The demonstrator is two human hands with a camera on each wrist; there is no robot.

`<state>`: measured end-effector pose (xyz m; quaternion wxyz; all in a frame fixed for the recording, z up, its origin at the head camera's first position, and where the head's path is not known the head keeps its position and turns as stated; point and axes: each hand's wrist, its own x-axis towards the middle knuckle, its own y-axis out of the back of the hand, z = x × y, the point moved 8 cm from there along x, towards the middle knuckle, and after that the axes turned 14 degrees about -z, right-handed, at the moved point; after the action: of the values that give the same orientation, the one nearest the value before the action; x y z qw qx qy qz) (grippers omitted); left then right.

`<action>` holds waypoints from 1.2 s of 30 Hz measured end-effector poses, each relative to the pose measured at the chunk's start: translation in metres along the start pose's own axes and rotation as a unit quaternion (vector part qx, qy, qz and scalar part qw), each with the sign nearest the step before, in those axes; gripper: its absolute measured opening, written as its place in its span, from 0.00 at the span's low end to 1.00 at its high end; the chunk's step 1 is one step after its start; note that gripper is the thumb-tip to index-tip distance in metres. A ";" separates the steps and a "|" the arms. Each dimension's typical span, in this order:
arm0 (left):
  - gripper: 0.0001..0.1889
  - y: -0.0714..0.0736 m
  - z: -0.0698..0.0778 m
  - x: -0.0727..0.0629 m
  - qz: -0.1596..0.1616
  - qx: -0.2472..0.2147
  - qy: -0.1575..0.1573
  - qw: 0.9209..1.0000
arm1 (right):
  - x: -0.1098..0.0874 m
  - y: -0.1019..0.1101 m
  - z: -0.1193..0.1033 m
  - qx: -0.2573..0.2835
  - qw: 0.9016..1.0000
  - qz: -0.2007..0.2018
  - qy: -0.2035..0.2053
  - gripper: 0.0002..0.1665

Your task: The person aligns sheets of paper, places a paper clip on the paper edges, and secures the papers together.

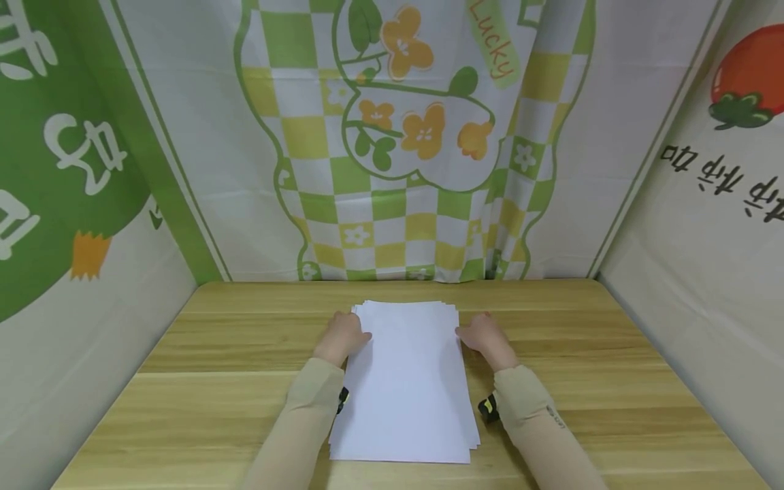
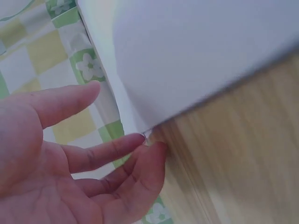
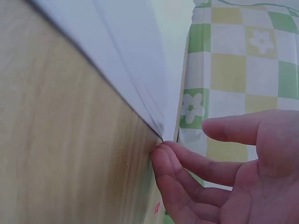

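Observation:
A stack of white paper sheets point(image 1: 407, 388) lies on the wooden table, its edges slightly uneven at the corners. At its far left corner is my left hand point(image 1: 343, 335); in the left wrist view the fingertips point(image 2: 140, 140) touch the paper's corner while the thumb stands apart from it. My right hand point(image 1: 486, 337) is at the far right corner. Its fingertips point(image 3: 163, 148) meet the corner from the side in the right wrist view, with the thumb held away from the sheets. Neither hand pinches the paper.
The wooden table point(image 1: 612, 381) runs back to a checkered green and yellow curtain point(image 1: 392, 231). Printed cloth walls point(image 1: 692, 272) stand on both sides. A black and yellow band part point(image 1: 488, 408) shows at the right wrist, and a similar one point(image 1: 342, 400) at the left.

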<state>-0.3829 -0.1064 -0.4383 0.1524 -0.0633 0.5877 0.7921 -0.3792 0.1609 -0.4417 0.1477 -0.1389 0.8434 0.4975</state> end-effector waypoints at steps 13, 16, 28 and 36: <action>0.21 -0.002 -0.004 -0.006 -0.021 -0.068 0.064 0.995 | -0.001 0.000 0.001 0.055 0.998 0.008 0.001 0.20; 0.21 -0.002 -0.005 -0.007 -0.026 -0.082 0.072 0.994 | -0.001 0.000 0.003 0.069 0.998 0.008 -0.002 0.19; 0.22 -0.004 -0.005 -0.010 -0.026 -0.107 0.080 0.991 | 0.004 -0.005 0.008 0.122 0.993 -0.003 -0.008 0.17; 0.22 -0.005 -0.004 -0.009 -0.026 -0.111 0.080 0.990 | 0.002 -0.006 0.010 0.145 0.989 -0.010 -0.014 0.22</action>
<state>-0.3728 -0.1107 -0.4412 0.1172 -0.1584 0.5045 0.8406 -0.3772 0.1664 -0.4519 0.1834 -0.1173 0.9032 0.3700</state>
